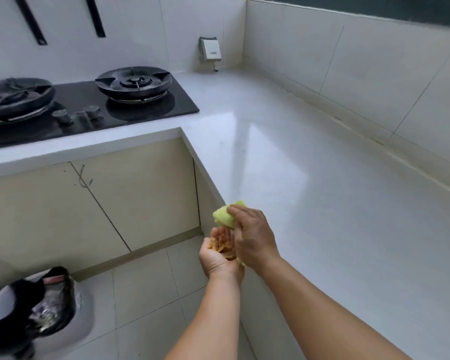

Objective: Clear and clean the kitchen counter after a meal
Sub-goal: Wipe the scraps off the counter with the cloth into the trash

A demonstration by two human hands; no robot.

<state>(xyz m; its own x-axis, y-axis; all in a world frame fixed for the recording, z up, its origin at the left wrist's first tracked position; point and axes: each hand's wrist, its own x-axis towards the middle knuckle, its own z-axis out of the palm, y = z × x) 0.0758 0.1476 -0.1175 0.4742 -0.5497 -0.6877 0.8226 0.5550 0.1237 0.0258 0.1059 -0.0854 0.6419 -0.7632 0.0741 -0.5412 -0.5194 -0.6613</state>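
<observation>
My left hand is cupped palm-up just off the edge of the white counter, and a small heap of orange-brown food scraps lies in its palm. My right hand hovers right above it and grips a yellow-green cloth at the counter's edge. A bit of the cloth also shows below the right hand. The counter top around the hands looks bare and glossy.
A black two-burner gas hob is set into the counter at the left. A white wall socket sits in the far corner. On the tiled floor at lower left stands a bin lined with a black bag, in front of cream cabinet doors.
</observation>
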